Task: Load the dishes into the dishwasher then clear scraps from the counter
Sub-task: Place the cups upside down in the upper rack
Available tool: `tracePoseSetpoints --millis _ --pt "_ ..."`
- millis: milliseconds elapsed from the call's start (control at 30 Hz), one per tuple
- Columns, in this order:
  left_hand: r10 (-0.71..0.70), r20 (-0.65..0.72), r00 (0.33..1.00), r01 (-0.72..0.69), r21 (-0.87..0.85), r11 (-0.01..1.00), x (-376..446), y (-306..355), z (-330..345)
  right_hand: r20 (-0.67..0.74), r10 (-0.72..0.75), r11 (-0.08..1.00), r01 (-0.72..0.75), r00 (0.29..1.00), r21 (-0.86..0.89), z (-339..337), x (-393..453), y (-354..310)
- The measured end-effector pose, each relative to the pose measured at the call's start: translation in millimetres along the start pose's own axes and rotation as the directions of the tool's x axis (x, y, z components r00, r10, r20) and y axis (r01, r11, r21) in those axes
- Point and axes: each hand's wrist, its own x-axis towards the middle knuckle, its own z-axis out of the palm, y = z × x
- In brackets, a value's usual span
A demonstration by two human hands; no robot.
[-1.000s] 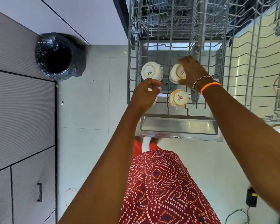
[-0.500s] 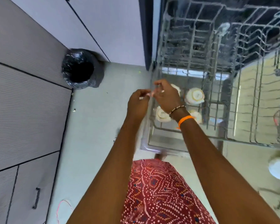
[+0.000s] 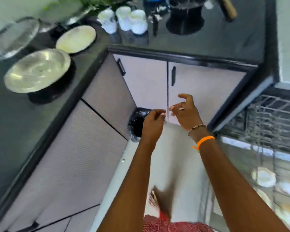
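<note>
Both my hands hang in the air over the floor, away from the dishwasher. My left hand (image 3: pixel 153 122) has loosely curled fingers and holds nothing that I can see. My right hand (image 3: pixel 185 111), just right of it, has spread, relaxed fingers and is empty. A steel plate (image 3: pixel 37 70) and a paler plate (image 3: pixel 76 39) lie on the dark counter (image 3: pixel 15 131) at the left. Several white cups (image 3: pixel 124 18) stand at the counter's back. The pulled-out dishwasher rack (image 3: pixel 273 114) is at the right, with white cups (image 3: pixel 264 178) upside down in it. The view is motion-blurred.
A black-lined trash bin (image 3: pixel 136 124) stands in the floor corner, partly behind my left hand. A round steel item (image 3: pixel 13 36) sits at the counter's far left, and a black appliance (image 3: pixel 185 22) at the back. Cabinet doors (image 3: pixel 146 84) close off the corner.
My hands have left the cups in the rack and come up together. The view has swung left from the dishwasher to the counter corner.
</note>
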Motion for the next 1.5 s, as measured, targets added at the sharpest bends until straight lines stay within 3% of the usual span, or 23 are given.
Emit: tracePoseSetpoints --millis 133,333,467,600,700,900,1100,1333,1400,1500 --pt "0.076 -0.043 0.996 -0.076 -0.007 0.997 42 25 -55 0.026 -0.055 0.998 0.054 0.998 0.039 44 36 -46" --pt "0.08 -0.067 0.995 -0.084 -0.065 0.994 107 57 -85 0.026 -0.13 0.99 0.128 0.991 0.061 79 96 -77" --pt "0.206 -0.133 0.97 -0.203 0.034 0.979 170 86 -98 -0.022 -0.197 0.98 0.197 0.98 0.037 91 161 -94" --pt "0.374 -0.261 0.89 -0.331 0.193 0.924 247 121 -108 -0.149 -0.288 0.957 0.289 0.946 -0.017 105 239 -114" --pt "0.35 -0.29 0.891 -0.276 0.267 0.923 298 150 -99 -0.152 -0.303 0.953 0.293 0.941 -0.082 115 287 -126" --pt "0.21 -0.193 0.958 -0.174 0.188 0.967 365 179 -82 -0.118 -0.351 0.926 0.325 0.929 -0.192 123 350 -133" --pt "0.13 -0.352 0.927 -0.039 0.254 0.967 388 184 -73 -0.016 -0.334 0.931 0.328 0.942 -0.158 113 376 -139" --pt "0.233 -0.404 0.885 -0.209 0.103 0.972 426 184 -64 0.077 -0.301 0.95 0.306 0.951 -0.057 71 371 -136" --pt "0.22 -0.411 0.885 -0.215 0.058 0.975 430 185 -65 0.045 -0.282 0.959 0.283 0.958 -0.024 63 363 -132" --pt "0.265 -0.32 0.91 -0.219 0.171 0.961 431 186 -70 -0.045 -0.259 0.965 0.26 0.965 0.03 57 344 -128"
